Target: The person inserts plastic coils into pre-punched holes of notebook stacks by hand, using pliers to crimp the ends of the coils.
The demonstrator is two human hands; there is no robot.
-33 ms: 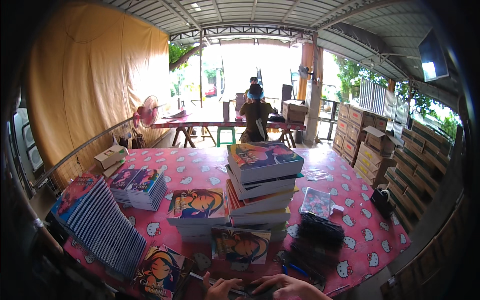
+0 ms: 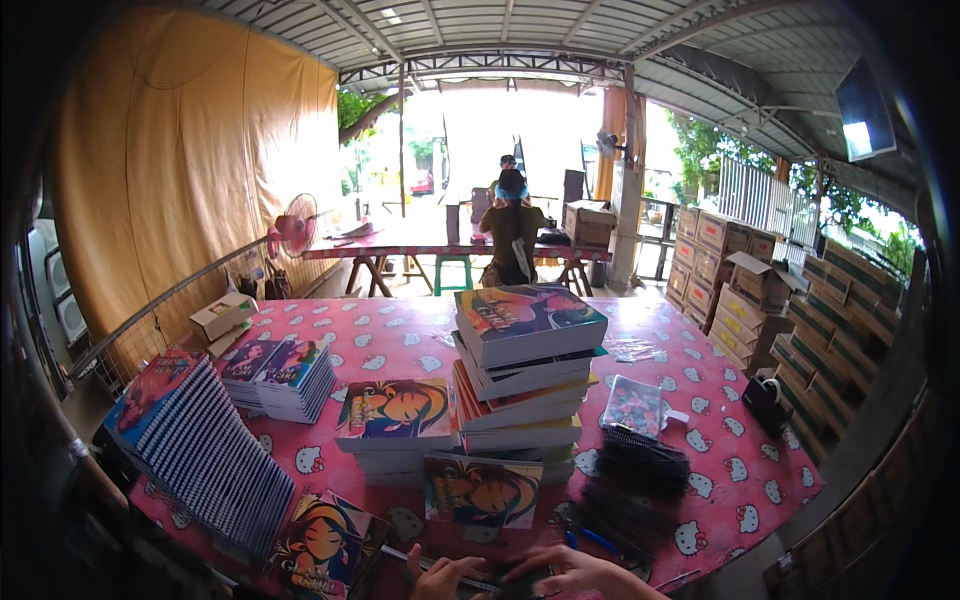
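At the bottom edge, my left hand (image 2: 447, 577) has its fingers bent over something low and dark, mostly cut off by the frame. Close to its right, my right hand (image 2: 570, 574) curls over the same spot with fingers drawn together; what they hold I cannot make out. A notebook (image 2: 325, 548) with an illustrated cover lies left of my hands. Another illustrated notebook (image 2: 483, 492) leans against the tall pile of unbound books (image 2: 530, 335). Right of that sit a bundle of black binding coils (image 2: 640, 465) and a blue-handled tool (image 2: 597, 541).
A slanting stack of coil-bound notebooks (image 2: 205, 450) stands at left, with shorter book stacks (image 2: 290, 375) behind. A clear plastic case (image 2: 633, 405) and a black tape dispenser (image 2: 765, 400) are at right. Cartons (image 2: 745, 310) line the right side. A person (image 2: 513, 225) sits at a farther table.
My right hand has shifted slightly, its fingers lifting a little. My left hand and the objects on the table look the same.
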